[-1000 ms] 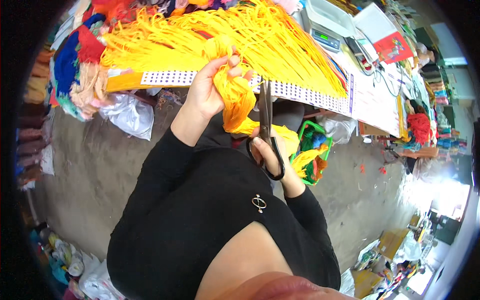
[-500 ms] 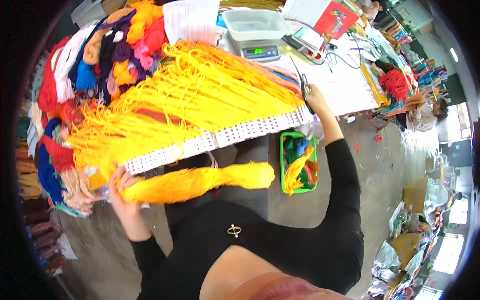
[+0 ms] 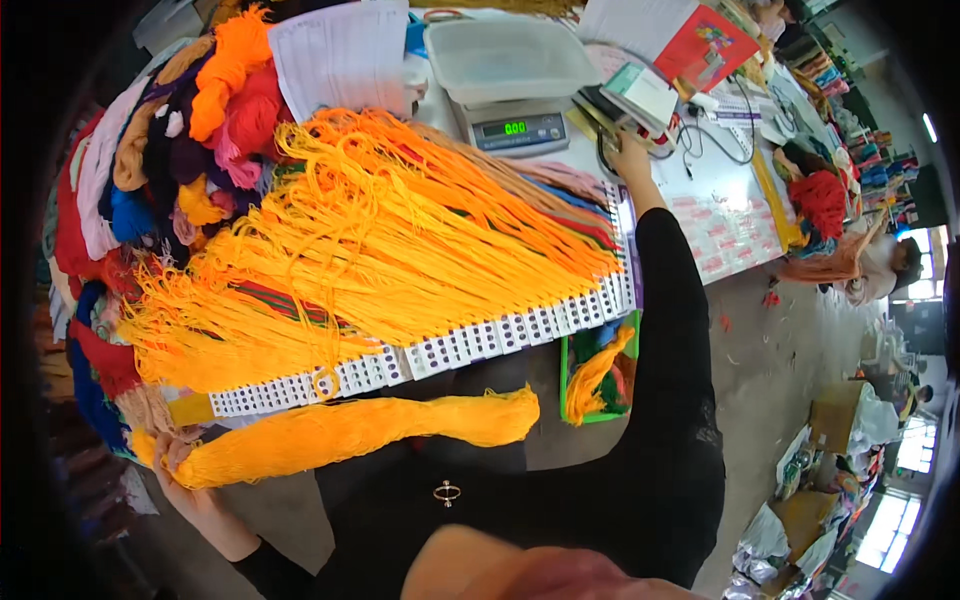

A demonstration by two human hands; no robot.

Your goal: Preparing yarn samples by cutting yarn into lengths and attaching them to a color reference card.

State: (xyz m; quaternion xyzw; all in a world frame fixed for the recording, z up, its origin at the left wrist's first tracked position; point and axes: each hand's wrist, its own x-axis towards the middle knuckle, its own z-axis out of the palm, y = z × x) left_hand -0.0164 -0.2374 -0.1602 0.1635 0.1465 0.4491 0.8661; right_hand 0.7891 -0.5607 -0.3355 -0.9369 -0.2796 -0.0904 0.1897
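My left hand [image 3: 180, 468] is closed around the left end of a long yellow yarn skein [image 3: 370, 428], which stretches to the right in front of my body. Reaching far across the table, my right hand [image 3: 630, 155] has its fingers curled at the scissors [image 3: 602, 148]; a dark handle loop shows beside them, and the rest is largely hidden. Just left of that hand stands a digital scale [image 3: 520, 133] with a clear plastic tub [image 3: 510, 60] on top. Many yellow and orange yarn strands [image 3: 400, 240] lie fanned across the table, threaded along white punched cards [image 3: 480, 340].
Multicoloured yarn hanks [image 3: 130, 170] are heaped at the left. A green basket [image 3: 590, 418] with yarn sits below the table's front edge. Papers [image 3: 340, 60], a red booklet [image 3: 708, 45] and a cable [image 3: 735, 140] lie at the back. Another person [image 3: 880, 270] is at the far right.
My right hand has moved farther across the table with the scissors, from the cards' right end to beside the scale. My left hand and the yellow skein have shifted down and left in view.
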